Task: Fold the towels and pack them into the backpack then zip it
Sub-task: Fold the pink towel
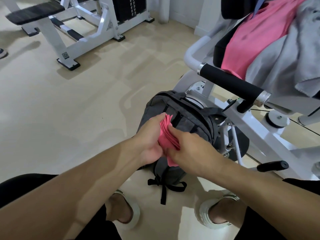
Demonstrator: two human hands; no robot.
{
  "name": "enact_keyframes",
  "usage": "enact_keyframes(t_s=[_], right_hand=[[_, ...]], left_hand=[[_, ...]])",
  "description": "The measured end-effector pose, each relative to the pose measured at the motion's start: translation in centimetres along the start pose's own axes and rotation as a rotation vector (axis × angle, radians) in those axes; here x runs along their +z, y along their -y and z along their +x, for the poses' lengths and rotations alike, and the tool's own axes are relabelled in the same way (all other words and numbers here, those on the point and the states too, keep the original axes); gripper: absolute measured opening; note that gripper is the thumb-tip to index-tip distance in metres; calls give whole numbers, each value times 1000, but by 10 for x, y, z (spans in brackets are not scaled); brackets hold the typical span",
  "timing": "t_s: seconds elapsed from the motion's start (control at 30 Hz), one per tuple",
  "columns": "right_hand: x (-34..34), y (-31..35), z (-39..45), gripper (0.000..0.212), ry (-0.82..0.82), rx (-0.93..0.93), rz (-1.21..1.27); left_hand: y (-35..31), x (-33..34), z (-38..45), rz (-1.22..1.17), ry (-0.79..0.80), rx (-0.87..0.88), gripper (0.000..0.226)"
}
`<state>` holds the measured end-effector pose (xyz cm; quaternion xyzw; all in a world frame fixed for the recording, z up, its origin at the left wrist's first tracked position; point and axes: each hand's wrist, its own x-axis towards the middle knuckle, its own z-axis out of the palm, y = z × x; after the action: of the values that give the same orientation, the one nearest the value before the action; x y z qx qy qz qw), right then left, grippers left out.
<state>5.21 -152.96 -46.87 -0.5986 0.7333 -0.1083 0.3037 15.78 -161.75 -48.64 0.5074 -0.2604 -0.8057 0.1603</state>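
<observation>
Gym floor | folded pink towel pinched between both hands' fingers; over backpack

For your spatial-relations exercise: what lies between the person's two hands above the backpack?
In the head view, a folded pink towel sits between the left hand and right hand, held over the dark backpack.
</observation>
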Motion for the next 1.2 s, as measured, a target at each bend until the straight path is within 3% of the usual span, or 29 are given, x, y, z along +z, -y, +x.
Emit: enact_keyframes(t_s=[0.1, 0.2, 0.27, 0.4, 0.5, 0.6, 0.73, 0.9, 1.03, 1.2], right_hand=[[4, -2, -1, 42, 34, -23, -7], [-5, -12, 6, 73, 106, -20, 80], [-15, -17, 8, 79, 68, -6, 212], [-26, -31, 17, 73, -79, 99, 590], [-32, -40, 26, 60, -60, 304, 979], [-31, -45, 29, 53, -40, 380, 1164], [-29, -48, 30, 58, -22, 373, 1243], [-35, -53, 30, 64, -61, 394, 1234], [-32, -48, 26, 65, -106, 379, 1094], [-24, -36, 18, 75, -171, 267, 859]], left_hand=[[-1, -3, 1, 49, 35, -17, 22], [-2, -6, 2, 136, 36, 23, 17], [-3, -6, 1, 175, 4, 65, 29], [-5, -8, 2, 182, -63, 201, 33], [-7, -11, 1, 269, -76, 302, 57], [-8, -12, -1, 328, -13, 310, 67], [-7, -15, 0, 275, 33, 227, 67], [-6, -20, 3, 305, 55, 167, 84], [-1, -17, 1, 427, 23, 291, 107], [5, -3, -5, 335, 144, 305, 98]])
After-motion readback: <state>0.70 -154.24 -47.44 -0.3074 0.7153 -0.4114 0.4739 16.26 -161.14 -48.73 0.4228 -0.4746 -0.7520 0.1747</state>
